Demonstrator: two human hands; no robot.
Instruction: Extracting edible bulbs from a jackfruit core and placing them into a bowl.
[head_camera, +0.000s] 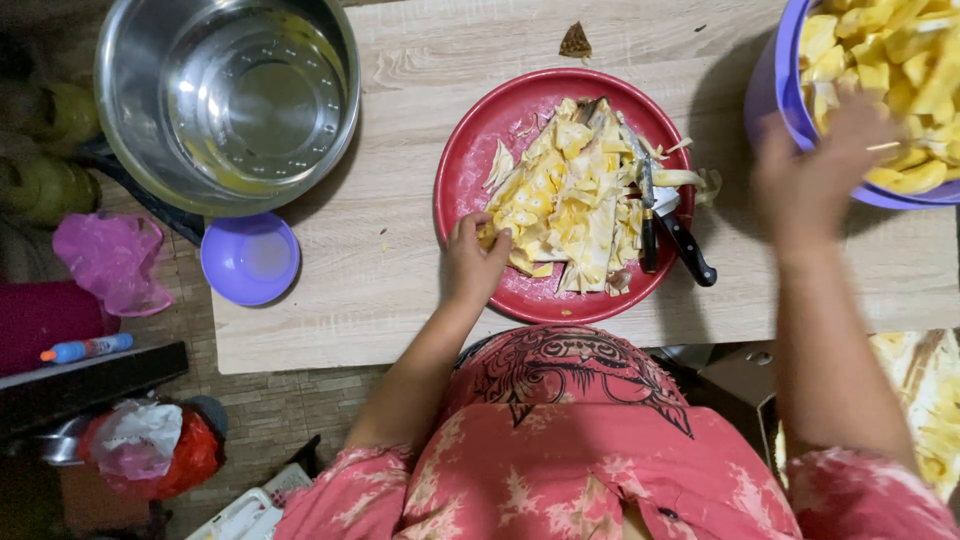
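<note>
2 knives (668, 235), 1 red plate (470, 150), 2 purple bowls (248, 258) (diff. sizes), 1 steel pot (130, 120).

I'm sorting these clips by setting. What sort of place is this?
Probably a home kitchen or a food-prep corner. A steel pot stands on a wooden table, a red plate holds cut yellow fruit beside two knives, and a purple bowl holds more pieces.
</note>
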